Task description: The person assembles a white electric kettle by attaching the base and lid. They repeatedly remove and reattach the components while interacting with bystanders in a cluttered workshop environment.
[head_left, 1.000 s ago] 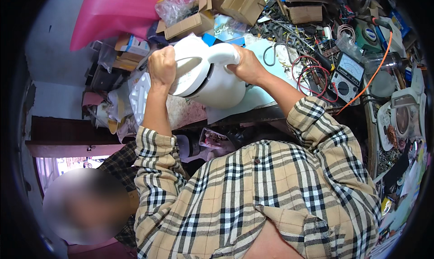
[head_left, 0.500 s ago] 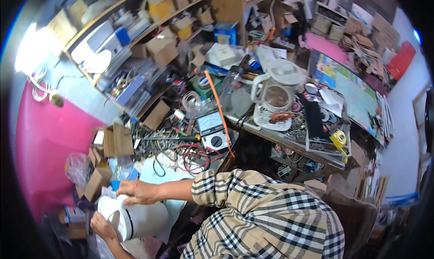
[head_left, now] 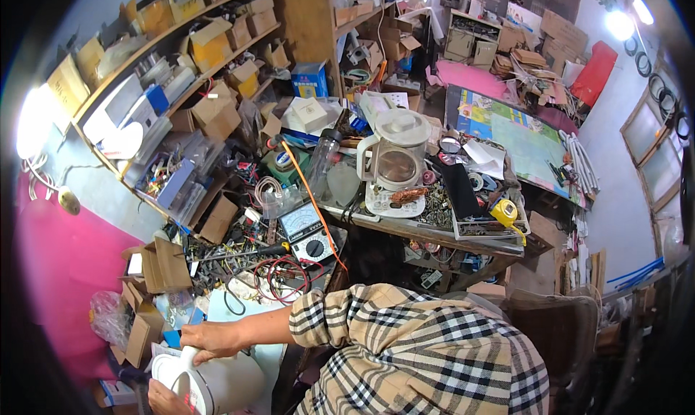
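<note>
A white kettle-like vessel (head_left: 237, 383) with a rounded body lies tilted at the lower left, over the near end of the workbench. My right hand (head_left: 211, 340) comes in from the right, its fingers closed round the white handle. Lower down, my left hand (head_left: 166, 399) is curled against the round white end of the vessel, partly cut off by the lower edge. Just beyond them, a pale sheet (head_left: 233, 308) covers part of the bench. Red and black test leads lie near an analog multimeter (head_left: 313, 248).
Ahead stands a glass jug (head_left: 398, 158) with a white lid, near a yellow tape measure (head_left: 507, 214). An orange strip (head_left: 308, 187) rises beside the multimeter. Open cardboard boxes (head_left: 165, 264) crowd the left. Loaded shelves (head_left: 174, 100) line the back left.
My view has shifted, so the bench things appear farther left. Both hands stay on the vessel, which sits lower in view. The dark band round it has narrowed to a faint line.
</note>
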`<move>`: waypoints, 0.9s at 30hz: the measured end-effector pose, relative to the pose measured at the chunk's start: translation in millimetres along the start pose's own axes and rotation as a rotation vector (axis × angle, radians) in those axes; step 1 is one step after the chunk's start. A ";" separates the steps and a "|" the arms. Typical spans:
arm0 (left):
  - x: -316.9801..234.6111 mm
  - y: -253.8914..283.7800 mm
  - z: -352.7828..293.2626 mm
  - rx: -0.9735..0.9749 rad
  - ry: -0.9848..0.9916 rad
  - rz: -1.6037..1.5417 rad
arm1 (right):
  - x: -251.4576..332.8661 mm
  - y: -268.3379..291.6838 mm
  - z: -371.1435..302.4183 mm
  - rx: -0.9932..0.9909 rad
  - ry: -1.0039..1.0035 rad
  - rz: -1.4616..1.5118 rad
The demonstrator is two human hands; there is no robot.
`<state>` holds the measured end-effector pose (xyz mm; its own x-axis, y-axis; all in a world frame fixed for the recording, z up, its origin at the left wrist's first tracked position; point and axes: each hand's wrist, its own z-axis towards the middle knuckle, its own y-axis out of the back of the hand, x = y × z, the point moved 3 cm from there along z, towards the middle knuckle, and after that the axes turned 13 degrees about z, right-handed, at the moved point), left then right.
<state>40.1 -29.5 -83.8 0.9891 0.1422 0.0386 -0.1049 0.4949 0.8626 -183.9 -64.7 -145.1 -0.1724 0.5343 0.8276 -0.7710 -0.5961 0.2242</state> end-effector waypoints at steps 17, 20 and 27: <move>0.2 29.8 -18.5 0.053 0.136 -0.338 | 34.5 21.0 11.0 0.149 -0.246 -0.187; 7.4 45.8 -25.7 -0.254 0.177 -0.517 | 36.7 37.2 34.4 0.123 -0.134 -0.299; -13.4 53.6 -119.9 -0.646 0.458 -0.341 | 42.0 20.1 105.9 0.179 0.027 -0.337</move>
<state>8.8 97.9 -98.5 0.8528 0.1602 -0.4970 0.0140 0.9444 0.3285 -141.8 -117.7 -51.3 0.0548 0.7325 0.6786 -0.6684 -0.4780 0.5699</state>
